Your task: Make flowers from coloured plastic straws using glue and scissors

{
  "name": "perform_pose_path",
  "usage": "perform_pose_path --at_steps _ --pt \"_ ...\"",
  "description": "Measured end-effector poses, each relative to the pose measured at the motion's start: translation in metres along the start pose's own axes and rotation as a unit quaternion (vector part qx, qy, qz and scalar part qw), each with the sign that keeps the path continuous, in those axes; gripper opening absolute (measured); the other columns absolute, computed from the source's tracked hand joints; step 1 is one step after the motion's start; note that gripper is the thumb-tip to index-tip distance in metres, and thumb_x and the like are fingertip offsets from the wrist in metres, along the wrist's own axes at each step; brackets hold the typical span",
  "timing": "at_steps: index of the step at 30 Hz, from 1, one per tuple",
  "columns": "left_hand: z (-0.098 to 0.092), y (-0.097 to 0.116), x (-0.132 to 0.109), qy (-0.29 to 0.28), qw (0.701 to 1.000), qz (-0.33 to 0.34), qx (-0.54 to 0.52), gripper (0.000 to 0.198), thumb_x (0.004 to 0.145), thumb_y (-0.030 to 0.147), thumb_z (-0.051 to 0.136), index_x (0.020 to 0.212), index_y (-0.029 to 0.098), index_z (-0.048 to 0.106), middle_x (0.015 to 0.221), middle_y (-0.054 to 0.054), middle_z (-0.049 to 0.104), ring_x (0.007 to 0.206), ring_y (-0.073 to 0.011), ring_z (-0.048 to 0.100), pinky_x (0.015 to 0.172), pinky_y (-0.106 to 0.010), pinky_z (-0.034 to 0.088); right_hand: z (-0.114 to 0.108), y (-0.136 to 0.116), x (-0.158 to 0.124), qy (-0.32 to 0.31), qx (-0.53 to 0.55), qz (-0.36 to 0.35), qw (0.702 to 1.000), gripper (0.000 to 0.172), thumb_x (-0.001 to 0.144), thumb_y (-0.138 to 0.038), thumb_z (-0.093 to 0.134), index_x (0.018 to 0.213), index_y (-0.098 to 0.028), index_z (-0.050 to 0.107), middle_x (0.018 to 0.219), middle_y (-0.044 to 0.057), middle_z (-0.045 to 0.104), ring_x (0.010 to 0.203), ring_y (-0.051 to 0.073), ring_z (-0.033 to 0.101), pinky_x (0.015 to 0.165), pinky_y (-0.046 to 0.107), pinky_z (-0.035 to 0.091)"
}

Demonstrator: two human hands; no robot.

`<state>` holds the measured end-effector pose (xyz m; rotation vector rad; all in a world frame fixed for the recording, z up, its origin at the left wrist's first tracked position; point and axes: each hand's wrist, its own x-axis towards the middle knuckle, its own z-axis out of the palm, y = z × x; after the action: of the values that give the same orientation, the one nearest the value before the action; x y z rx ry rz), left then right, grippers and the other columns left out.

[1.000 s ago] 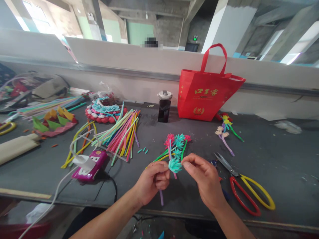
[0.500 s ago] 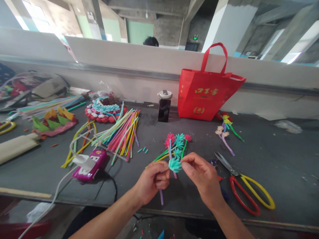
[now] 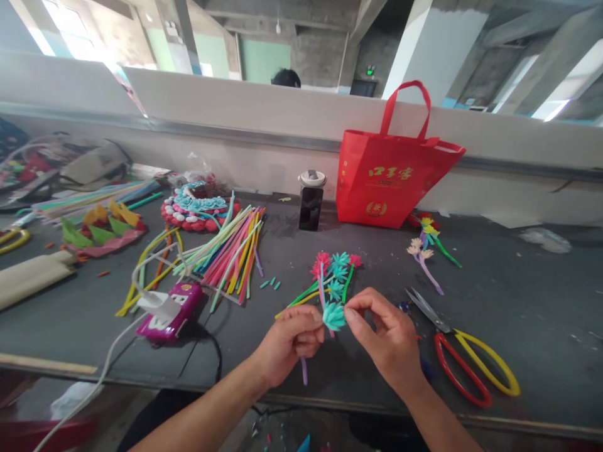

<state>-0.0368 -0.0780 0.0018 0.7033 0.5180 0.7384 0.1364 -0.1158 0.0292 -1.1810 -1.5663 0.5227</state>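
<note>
A turquoise flower (image 3: 334,317), with many pointed fuzzy petals, is pinched at its left side between the thumb and fingers of my left hand (image 3: 293,338). A purple stem (image 3: 304,371) sticks out below that hand; whether it belongs to this flower is hidden. My right hand (image 3: 387,331) has thumb and forefinger pressed together at the flower's right edge, on a petal tip. Just beyond the hands lie made flowers on stems: turquoise blooms (image 3: 339,272) between pink-red ones (image 3: 321,266), with green stems (image 3: 306,292).
Scissors (image 3: 445,326) with red and yellow handles lie open at right. Further back are small flowers (image 3: 419,249), a red bag (image 3: 391,179) and a phone (image 3: 311,209) leaning on a white-lidded container (image 3: 311,178). Leftward are coloured pipe cleaners (image 3: 233,254) and a purple power strip (image 3: 172,314).
The turquoise flower has shifted slightly to the right and turned, its petals now facing more upward. Both hands keep their pinch and have moved only slightly.
</note>
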Motion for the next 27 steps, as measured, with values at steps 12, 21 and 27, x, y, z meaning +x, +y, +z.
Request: perform_pose_path --at_steps 12,21,27 --pt "0.002 -0.003 0.0 0.047 0.995 0.075 0.037 0.024 0.074 0.031 0.078 0.066 0.012 0.067 0.06 0.0 0.058 0.046 -0.0033 0.027 0.047 -0.023 0.016 -0.001 0.009 -0.003 0.04 0.012 0.027 0.999 0.003 0.089 -0.024 0.065 0.091 -0.024 0.065 0.08 -0.003 0.059 0.073 0.012 0.057 0.07 0.022 0.047" --pt "-0.002 -0.009 0.001 0.068 0.979 0.142 0.129 0.022 0.083 0.035 0.072 0.073 0.015 0.069 0.052 0.005 0.045 0.051 -0.0069 0.034 0.052 -0.024 0.025 0.001 0.008 -0.004 0.036 0.019 0.035 0.999 0.005 0.09 -0.027 0.064 0.09 -0.023 0.067 0.08 -0.002 0.062 0.072 0.013 0.06 0.068 0.024 0.049" --pt "0.0 -0.008 0.0 0.084 0.965 0.16 0.19 0.025 0.083 0.039 0.072 0.076 0.014 0.07 0.056 0.004 0.046 0.052 -0.0072 0.035 0.051 -0.023 0.025 0.0 0.007 -0.003 0.038 0.001 0.033 0.999 0.005 0.09 -0.026 0.063 0.088 -0.023 0.068 0.077 -0.002 0.062 0.069 0.013 0.059 0.066 0.023 0.048"
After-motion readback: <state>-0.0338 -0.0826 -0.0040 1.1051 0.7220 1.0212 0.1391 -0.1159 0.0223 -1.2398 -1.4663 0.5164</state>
